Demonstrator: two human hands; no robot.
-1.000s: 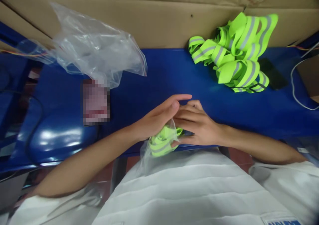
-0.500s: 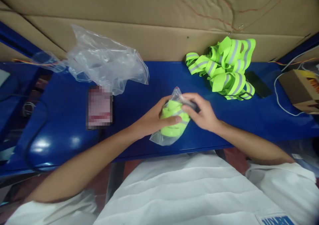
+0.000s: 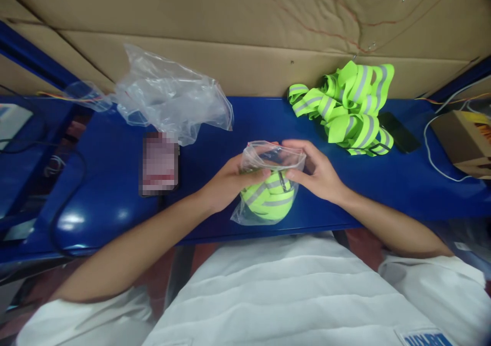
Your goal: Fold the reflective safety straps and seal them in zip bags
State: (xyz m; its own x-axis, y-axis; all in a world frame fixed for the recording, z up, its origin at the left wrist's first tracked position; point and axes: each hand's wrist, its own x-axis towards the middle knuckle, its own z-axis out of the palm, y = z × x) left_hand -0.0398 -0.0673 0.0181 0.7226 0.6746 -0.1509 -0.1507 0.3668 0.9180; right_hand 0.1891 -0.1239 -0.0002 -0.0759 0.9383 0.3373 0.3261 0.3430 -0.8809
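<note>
Between my hands is a clear zip bag [image 3: 245, 214] with a red line along its mouth. Inside it lies a folded neon-yellow reflective strap [image 3: 273, 203] with grey stripes and a dark buckle part. My left hand [image 3: 238, 180] grips the bag's left side, thumb across the front. On the right side, my right hand [image 3: 312, 172] holds the bag near its top, thumb in front and fingers behind. The mouth of the bag gapes at the top, facing away from me. Some fingers are hidden behind the plastic.
A heap of neon-yellow reflective straps [image 3: 356, 111] lies at the back right, beside a dark phone-like slab [image 3: 401, 132]. Clear plastic bags [image 3: 172, 100] are piled back left, near a blurred-out rectangular item [image 3: 159, 164]. A cardboard box [image 3: 460, 144] and white cable sit far right on the blue table [image 3: 215, 152].
The strap has sunk lower in the bag, and the bag's mouth now spreads wide. My right hand has shifted from the bag's top to its right edge.
</note>
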